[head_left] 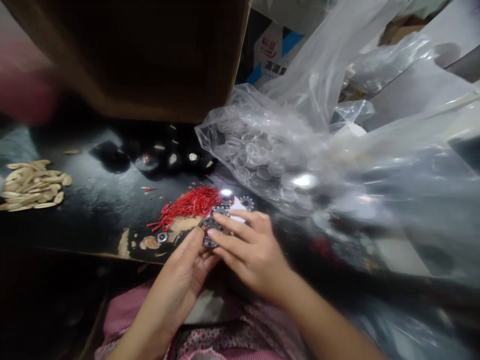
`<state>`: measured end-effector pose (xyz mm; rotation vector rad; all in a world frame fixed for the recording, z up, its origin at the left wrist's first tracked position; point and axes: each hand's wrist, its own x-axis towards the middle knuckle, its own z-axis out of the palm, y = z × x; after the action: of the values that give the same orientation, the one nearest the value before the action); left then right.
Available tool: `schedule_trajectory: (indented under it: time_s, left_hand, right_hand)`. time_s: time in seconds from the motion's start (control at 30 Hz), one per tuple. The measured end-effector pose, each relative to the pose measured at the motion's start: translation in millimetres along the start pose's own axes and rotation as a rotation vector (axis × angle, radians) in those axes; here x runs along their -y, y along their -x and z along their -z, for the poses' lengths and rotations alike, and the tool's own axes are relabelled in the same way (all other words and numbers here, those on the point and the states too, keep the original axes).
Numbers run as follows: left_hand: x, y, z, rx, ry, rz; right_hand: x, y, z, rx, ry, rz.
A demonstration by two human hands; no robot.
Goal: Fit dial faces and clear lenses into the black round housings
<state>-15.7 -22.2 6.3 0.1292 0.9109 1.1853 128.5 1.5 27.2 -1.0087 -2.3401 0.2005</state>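
Observation:
Both my hands meet over the front edge of a dark table. My left hand (187, 265) grips a small round black dial (212, 234) with pale markings, its thumb on the near rim. The fingers of my right hand (249, 245) rest on the dial's face and right side. Just beyond lie more dark dials (246, 202) with similar markings and a white piece (237, 210), partly hidden by my right fingers. Beside them spreads a heap of thin red pointer-like pieces (193, 205). A small dark ring-shaped part (162, 237) sits left of my hands.
A large clear plastic bag (322, 135) of round transparent covers (258, 155) fills the right side. An open cardboard box (150, 55) looms at the back. Pale seed-like pieces (35, 185) are heaped at left. Dark round objects (146, 162) stand behind the red heap.

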Motion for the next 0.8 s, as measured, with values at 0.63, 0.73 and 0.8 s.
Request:
schedule_trajectory:
  time_s: [0.63, 0.73, 0.8]
  left_hand:
    - [2, 14, 13.2, -0.043, -0.687, -0.343]
    - [-17, 30, 41.4, -0.135, -0.652, -0.223]
    - [-36, 49, 76.0, -0.16, -0.632, -0.178]
  right_hand:
    - [17, -40, -24, -0.085, -0.311, -0.385]
    - [15, -41, -21, 0.13, -0.477, -0.383]
    - [9, -40, -15, 0.236, -0.538, -0.38]
